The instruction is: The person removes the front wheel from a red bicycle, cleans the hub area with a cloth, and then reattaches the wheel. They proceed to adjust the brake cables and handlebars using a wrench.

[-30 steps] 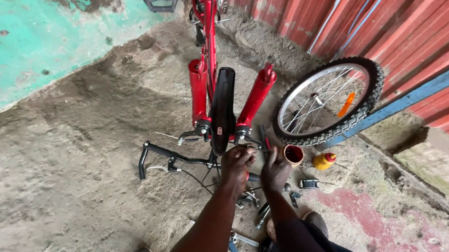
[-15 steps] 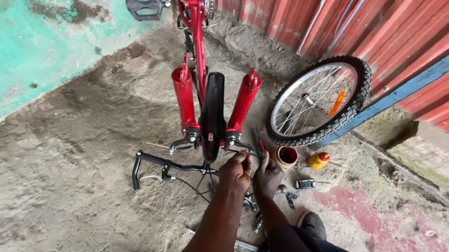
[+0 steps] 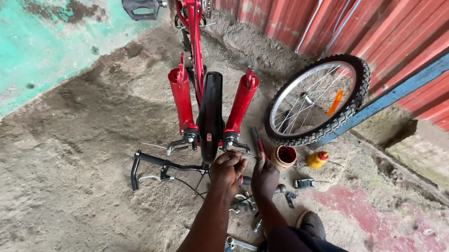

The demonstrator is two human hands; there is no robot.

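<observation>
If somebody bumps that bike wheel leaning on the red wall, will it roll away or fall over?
The wheel only leans tilted against the wall, so a bump would probably slide or tip it flat. Being round, it could roll a little, though its knobby tyre and the rough ground likely stop it soon. It looks stiff, not floppy.

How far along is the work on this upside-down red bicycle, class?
Done: the front wheel is off and leans on the red wall; the fork stands bare. In hand: the left hand grips by the handlebar, and the right hand holds a red-handled tool. Left: the wheel is not refitted, and loose tools lie around.
</observation>
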